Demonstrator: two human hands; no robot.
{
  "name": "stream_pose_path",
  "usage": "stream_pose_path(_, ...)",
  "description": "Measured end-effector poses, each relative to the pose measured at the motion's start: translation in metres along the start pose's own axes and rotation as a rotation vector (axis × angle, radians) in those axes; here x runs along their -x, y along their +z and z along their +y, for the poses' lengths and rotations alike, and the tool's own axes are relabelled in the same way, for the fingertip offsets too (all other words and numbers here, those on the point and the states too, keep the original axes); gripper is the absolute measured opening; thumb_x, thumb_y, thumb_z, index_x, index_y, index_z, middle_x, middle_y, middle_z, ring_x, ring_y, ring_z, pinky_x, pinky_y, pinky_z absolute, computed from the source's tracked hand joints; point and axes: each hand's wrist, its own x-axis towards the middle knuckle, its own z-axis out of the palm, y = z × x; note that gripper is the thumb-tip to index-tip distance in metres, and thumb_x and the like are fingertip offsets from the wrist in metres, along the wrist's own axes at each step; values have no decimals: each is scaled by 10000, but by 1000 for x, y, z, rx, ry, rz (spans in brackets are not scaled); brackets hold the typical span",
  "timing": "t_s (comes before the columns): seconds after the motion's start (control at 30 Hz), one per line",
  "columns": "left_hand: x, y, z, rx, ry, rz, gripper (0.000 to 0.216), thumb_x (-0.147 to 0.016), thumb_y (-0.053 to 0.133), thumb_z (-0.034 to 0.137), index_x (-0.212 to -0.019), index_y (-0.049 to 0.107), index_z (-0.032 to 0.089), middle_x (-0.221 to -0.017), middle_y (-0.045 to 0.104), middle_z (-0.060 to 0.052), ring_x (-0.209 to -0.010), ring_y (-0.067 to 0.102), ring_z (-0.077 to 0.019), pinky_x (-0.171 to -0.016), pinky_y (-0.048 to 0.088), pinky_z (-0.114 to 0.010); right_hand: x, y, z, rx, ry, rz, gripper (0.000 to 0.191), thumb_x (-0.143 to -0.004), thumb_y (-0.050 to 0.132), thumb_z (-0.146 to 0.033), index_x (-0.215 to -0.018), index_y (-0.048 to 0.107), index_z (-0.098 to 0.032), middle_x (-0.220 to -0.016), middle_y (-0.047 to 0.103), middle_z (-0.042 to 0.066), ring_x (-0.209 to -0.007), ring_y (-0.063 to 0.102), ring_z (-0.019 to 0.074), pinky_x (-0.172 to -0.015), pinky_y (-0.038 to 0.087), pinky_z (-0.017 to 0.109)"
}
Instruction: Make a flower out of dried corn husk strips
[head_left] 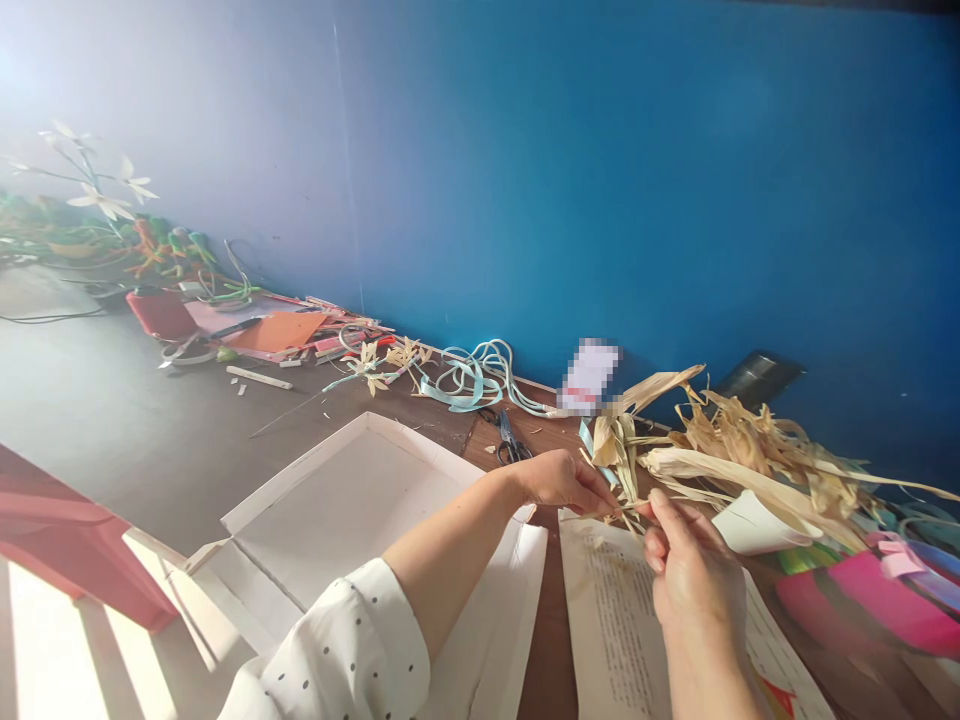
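My left hand (564, 482) and my right hand (686, 565) meet over the brown table, both pinching a small bundle of dried straw-coloured husk strips (616, 452) that fans upward between them. The fingers of both hands are closed on its lower end. A printed paper sheet (615, 630) lies under my right hand. My left sleeve is white with dark dots.
A pile of dried husks (757, 450) lies to the right by the blue wall. Scissors (508, 440) and pale blue ribbon (472, 378) lie behind my hands. An opened white cardboard box (337, 500) lies to the left. Pink and coloured paper (862, 590) sits at the right; craft clutter and paper flowers (97, 190) at far left.
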Motion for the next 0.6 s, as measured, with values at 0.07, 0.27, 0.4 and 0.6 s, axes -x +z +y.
stream_pose_path(0.07,0,0,0,-9,2,-1,329,-638,742,312,-927,746,156,-774,659,-7,-713,544,-108,-708,456,-241,0,0,0,-4,3,-1,269,-650,789,-366,-725,644,-153,-698,676,6,-385,378,17,-327,213,166)
stream_pose_path(0.27,2,2,4,-18,-20,18,322,-638,742,310,-923,749,160,-782,667,-8,-715,552,-110,-727,462,-246,0,0,0,0,6,-10,279,-655,789,-376,-736,644,-151,-704,668,11,-391,371,24,-327,218,168)
stream_pose_path(0.4,1,2,5,-32,-35,31,312,-634,741,282,-922,749,160,-777,668,-7,-714,557,-107,-709,467,-230,1,0,0,24,-10,-15,273,-667,782,-382,-751,654,-156,-733,673,15,-401,379,25,-335,222,169)
stream_pose_path(0.6,-2,1,-2,29,-59,39,314,-602,753,283,-890,753,158,-755,663,-10,-716,565,-119,-705,480,-249,3,0,-3,89,1,-45,348,-754,676,-507,-838,691,-170,-779,681,31,-400,395,36,-340,232,192)
